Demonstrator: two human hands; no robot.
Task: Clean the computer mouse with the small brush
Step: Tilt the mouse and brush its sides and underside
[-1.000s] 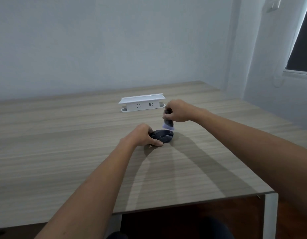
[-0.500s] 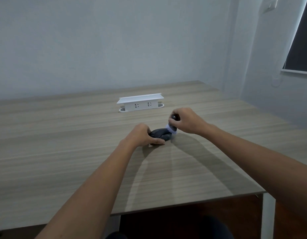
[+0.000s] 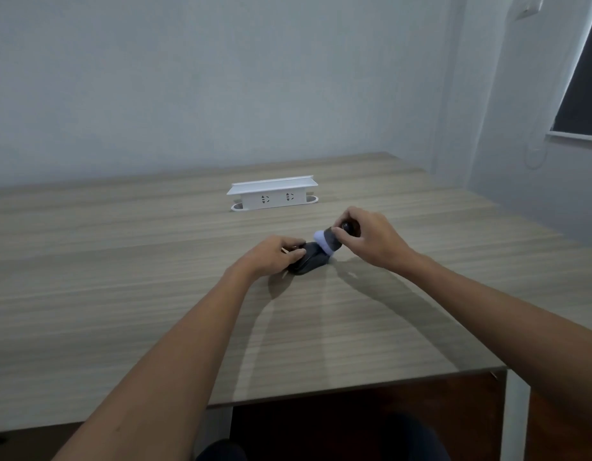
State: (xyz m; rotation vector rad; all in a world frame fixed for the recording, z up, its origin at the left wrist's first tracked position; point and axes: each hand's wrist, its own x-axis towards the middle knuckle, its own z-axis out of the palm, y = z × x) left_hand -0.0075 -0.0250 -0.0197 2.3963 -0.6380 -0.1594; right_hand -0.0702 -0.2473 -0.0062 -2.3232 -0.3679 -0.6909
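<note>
A dark computer mouse (image 3: 310, 261) lies on the wooden table (image 3: 155, 294) near its middle. My left hand (image 3: 271, 256) grips the mouse's left side and holds it down; part of the mouse is hidden under the fingers. My right hand (image 3: 368, 239) holds a small brush (image 3: 329, 242) with a dark handle and pale bluish bristles. The brush is tilted, and its bristles touch the far right end of the mouse.
A white socket box (image 3: 273, 194) stands on the table behind the hands. The table's front edge (image 3: 354, 387) runs close to my body, with a white leg at the right corner. A wall and a window lie to the right.
My right hand has swung the brush from upright above the mouse to tilted, bristles pointing left onto the mouse's far end. My left hand has stayed on the mouse.
</note>
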